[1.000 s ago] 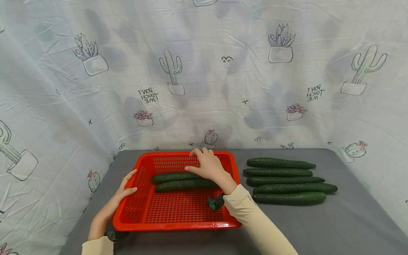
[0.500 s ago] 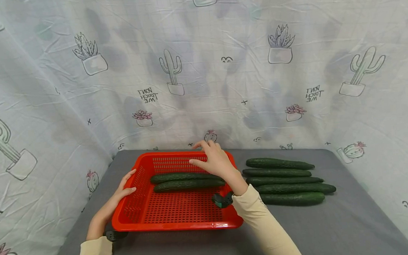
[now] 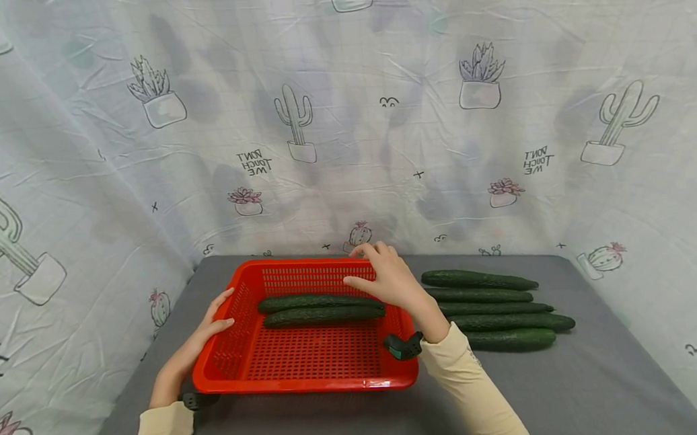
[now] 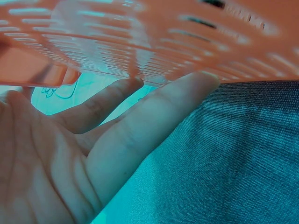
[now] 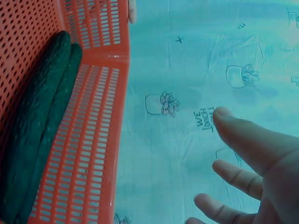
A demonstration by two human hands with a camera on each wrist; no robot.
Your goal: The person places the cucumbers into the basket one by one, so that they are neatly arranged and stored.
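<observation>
A red perforated plastic basket stands on the grey table. Two dark green cucumbers lie side by side in it, against its far side; the right wrist view shows both cucumbers too. My left hand is at the basket's left rim, with extended fingers and thumb; in the left wrist view the fingertips meet the edge of the slotted wall. My right hand hovers over the basket's right end, holding nothing, its fingers spread and slightly bent.
Right of the basket, several more cucumbers lie in a row on the grey tabletop, their left ends partly behind my right arm. A curtain printed with cactus drawings hangs behind and at both sides of the table.
My right hand has moved right, away from the two cucumbers in the basket, uncovering their right ends. The left hand and the basket stay in place.
</observation>
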